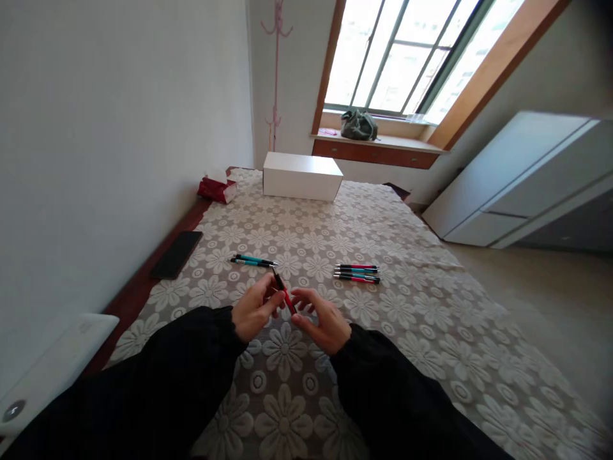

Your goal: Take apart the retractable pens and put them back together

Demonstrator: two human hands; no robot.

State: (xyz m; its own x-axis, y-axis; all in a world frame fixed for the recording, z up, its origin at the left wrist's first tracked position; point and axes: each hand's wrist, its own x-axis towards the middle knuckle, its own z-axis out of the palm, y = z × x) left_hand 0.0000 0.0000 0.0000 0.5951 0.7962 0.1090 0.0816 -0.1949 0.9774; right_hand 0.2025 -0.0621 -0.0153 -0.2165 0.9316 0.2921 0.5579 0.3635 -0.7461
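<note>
Slim red plastic pen with black tip (284,292) pinched between left hand (252,313) and right hand (322,323), fingers closed around it, tip tilted up. Beyond: two teal pens (253,260) left, four pens (357,273) right, on white floral lace tablecloth (393,306).

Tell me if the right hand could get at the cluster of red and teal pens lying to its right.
Probably yes: the cluster of red and teal pens lies uncovered, but the right hand already holds a red pen.
</note>
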